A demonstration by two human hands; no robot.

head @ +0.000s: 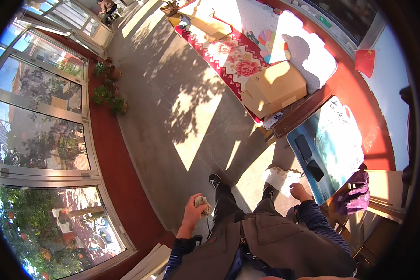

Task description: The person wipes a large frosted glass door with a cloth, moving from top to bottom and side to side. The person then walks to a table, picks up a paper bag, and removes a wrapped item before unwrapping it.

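My left hand [193, 210], low and left of my legs, is closed around a crumpled greyish-beige cloth [202, 205]. On the other side, my right hand [299, 192] grips the edge of a thin white bag or cloth [281, 179], which hangs over the floor near my right shoe. Just beyond that hand stands a small table with a blue and white landscape top [323, 147]. Two dark phone-like objects, one upper [303, 147] and one lower [315, 170], lie along its near side.
A cardboard box [274, 89] sits on a bed or bench with a red floral cover [227, 63]. Potted plants [108, 96] line the red wall base [108, 147] at left, below windows. Purple fabric [357, 192] hangs beside the small table. A person [107, 7] sits far off.
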